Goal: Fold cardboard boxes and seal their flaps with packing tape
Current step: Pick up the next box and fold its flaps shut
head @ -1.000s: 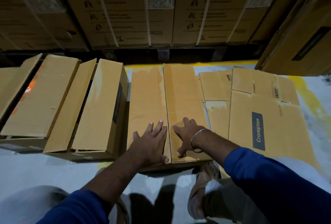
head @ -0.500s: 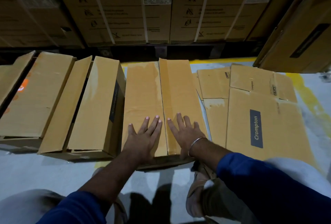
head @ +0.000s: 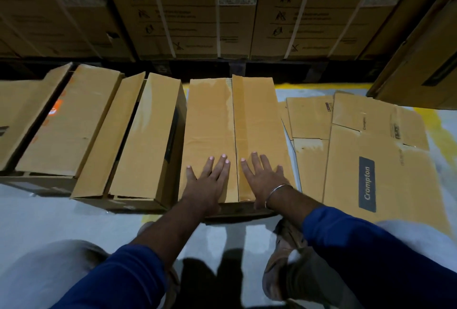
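A long brown cardboard box [head: 210, 115] lies on the floor straight ahead, its two top flaps folded down and meeting along a centre seam. My left hand [head: 209, 182] presses flat on the left flap near the box's near end, fingers straight. My right hand [head: 262, 180], with a metal bangle on the wrist, presses flat on the right flap just across the seam. No tape roll is in view.
To the left stand two more boxes [head: 146, 135] [head: 66, 123] with flaps partly raised. Flattened Crompton boxes [head: 371, 160] lie on the floor to the right. Stacked strapped cartons [head: 222, 11] form a wall behind. My feet are below, close to the box.
Both hands have slid forward along the flaps and turned so their fingers point away from me; the right hand now lies flat beside the seam.
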